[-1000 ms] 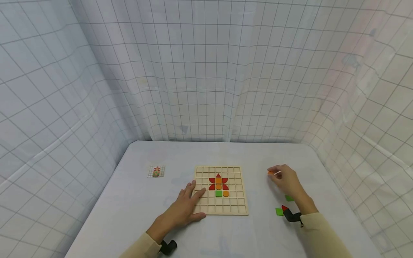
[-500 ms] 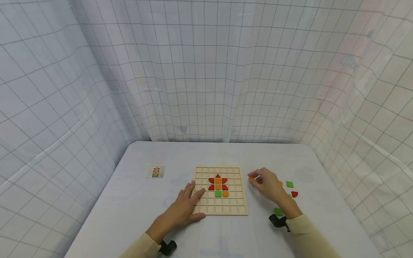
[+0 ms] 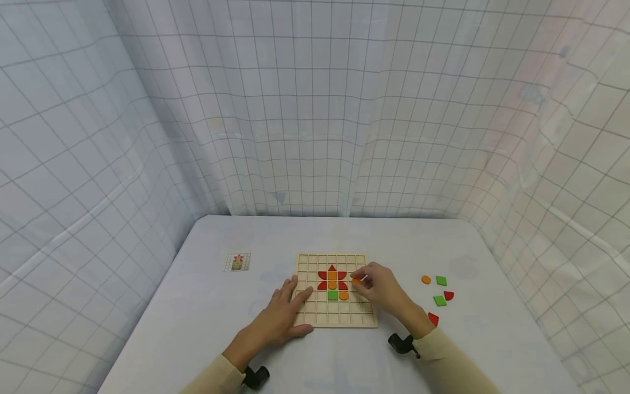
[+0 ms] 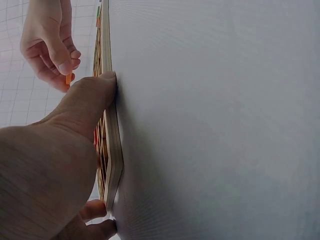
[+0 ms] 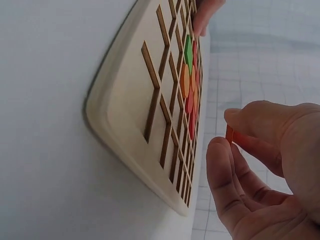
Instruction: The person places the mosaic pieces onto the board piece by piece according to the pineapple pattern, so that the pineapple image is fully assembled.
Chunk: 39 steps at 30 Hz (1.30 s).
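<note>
A wooden grid board [image 3: 339,321] lies on the white table. Set in its middle are red pieces, an orange square [image 3: 332,276], a green square [image 3: 332,295] and two orange discs, one [image 3: 343,295] beside the green. My left hand [image 3: 280,316] rests with spread fingers on the board's left side, the thumb [image 4: 95,92] at its front edge. Above the right part of the grid, my right hand [image 3: 383,288] pinches a thin orange tile [image 5: 229,134] between thumb and fingertips, seen edge-on in the right wrist view and partly covered by the fingers.
Loose pieces lie right of the board: an orange disc [image 3: 426,279], two green pieces, one [image 3: 441,280] farther back, and two red ones, the nearer [image 3: 433,319] beside the right forearm. A small pattern card [image 3: 238,262] lies at the left. Gridded white curtains [image 3: 315,137] enclose the table.
My right hand has carried the orange tile leftward from beside the loose pieces to over the board, uncovering several of those pieces. The left hand has stayed in place.
</note>
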### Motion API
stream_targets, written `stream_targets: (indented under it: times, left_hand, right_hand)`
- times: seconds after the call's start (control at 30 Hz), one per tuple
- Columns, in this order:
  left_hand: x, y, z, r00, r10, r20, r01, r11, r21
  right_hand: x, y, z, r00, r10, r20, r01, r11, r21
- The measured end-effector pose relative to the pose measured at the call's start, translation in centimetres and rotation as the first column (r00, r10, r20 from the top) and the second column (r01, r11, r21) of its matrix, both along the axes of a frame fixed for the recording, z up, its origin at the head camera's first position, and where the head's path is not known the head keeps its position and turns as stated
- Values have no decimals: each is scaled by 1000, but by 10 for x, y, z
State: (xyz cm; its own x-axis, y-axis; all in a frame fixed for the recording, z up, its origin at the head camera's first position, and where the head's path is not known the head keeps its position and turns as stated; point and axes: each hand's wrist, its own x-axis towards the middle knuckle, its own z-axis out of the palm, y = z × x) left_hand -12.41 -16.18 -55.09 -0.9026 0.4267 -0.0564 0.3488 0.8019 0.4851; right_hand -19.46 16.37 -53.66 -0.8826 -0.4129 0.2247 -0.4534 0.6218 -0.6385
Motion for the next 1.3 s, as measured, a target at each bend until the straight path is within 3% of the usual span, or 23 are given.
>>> stream_targets:
  times: [0.27,0.73,1.3]
  left_hand:
    - [-1,-1,0,1000,-6,-5,6,1000,0]
    - [1,-1,1,1000,-14,-19,14,1000,16]
    - [3,-1,5,999,-16,-28,16,1000,20]
  right_hand:
    - [2,-23,-3,994,103,-19,-103,995,-7]
    - [2,-46,-6,979,198,-45,-199,980,-14]
    - [3,-64,-8,976,210,-47,-206,974,90]
